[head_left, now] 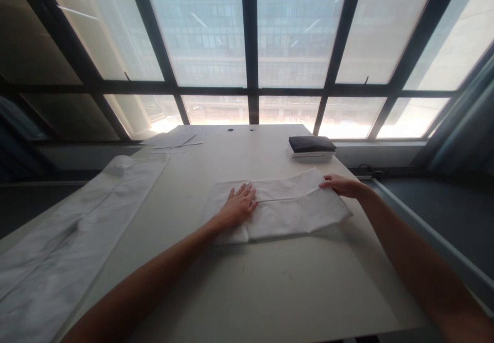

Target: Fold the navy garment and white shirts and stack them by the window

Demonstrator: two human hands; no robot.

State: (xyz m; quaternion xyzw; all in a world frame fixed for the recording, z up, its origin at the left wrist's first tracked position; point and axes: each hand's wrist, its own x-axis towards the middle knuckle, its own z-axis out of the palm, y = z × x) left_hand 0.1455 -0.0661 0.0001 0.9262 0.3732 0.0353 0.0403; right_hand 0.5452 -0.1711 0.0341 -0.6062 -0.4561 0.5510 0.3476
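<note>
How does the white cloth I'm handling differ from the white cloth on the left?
The handled cloth looks short and compact; the left cloth stretches out of view. The left hand presses the handled cloth and the right hand grips its edge; neither touches the left cloth. Both are white.

head view, forward-down across table (285,286)
</note>
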